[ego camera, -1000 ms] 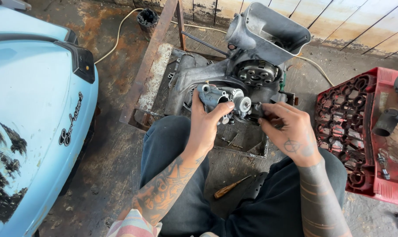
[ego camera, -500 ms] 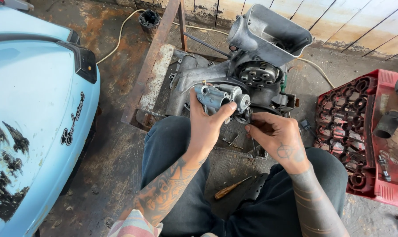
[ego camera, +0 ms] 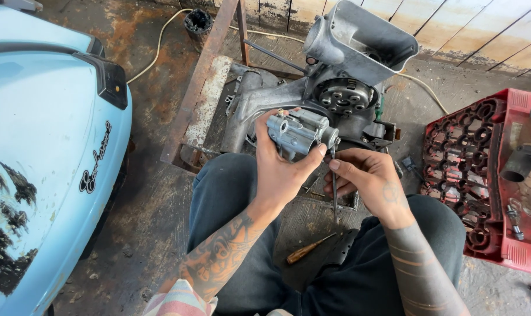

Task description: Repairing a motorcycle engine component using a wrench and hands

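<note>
Carburettor held up over the lap, a thin tool at its underside

Left of the pale blue scooter body (ego camera: 43, 152), the left hand (ego camera: 280, 172) is clamped around a small grey carburettor (ego camera: 297, 131), in front of the engine (ego camera: 335, 88). The right hand (ego camera: 368, 178) pinches a slim screwdriver (ego camera: 334, 187) pointing up into it. Keeping the body steady and the shaft square should prevent slipping; a red crate (ego camera: 482, 169) sits rightmost.

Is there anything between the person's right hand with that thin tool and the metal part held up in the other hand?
Nothing visible does. The left hand holds the grey metal part up, and the right hand holds the thin tool right at its lower edge, with no gap or object between them.
</note>
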